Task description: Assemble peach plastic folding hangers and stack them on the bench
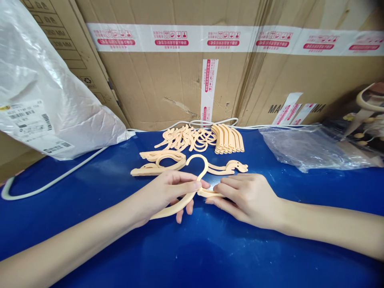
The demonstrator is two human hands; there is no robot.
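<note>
My left hand (174, 190) pinches a cream plastic clothes hanger (177, 208) close to where its curved hook rises, with one arm of it running down to the left under the hand. My right hand (247, 198) is closed around another cream hanger arm (211, 193), whose near end meets the hook's base by my left fingertips. Whether the two parts are joined is hidden by my fingers. Just beyond the hands lie folded hangers (159, 170) on the left and loose hanger parts (228, 167) on the right.
Farther back on the blue table (186, 256) are a heap of hooks (189, 138) and a stack of curved arms (229, 138). Cardboard boxes (168, 88) stand behind. A white plastic parcel bag (60, 92), a clear bag (312, 146) and a white cable (60, 180) lie around the edges.
</note>
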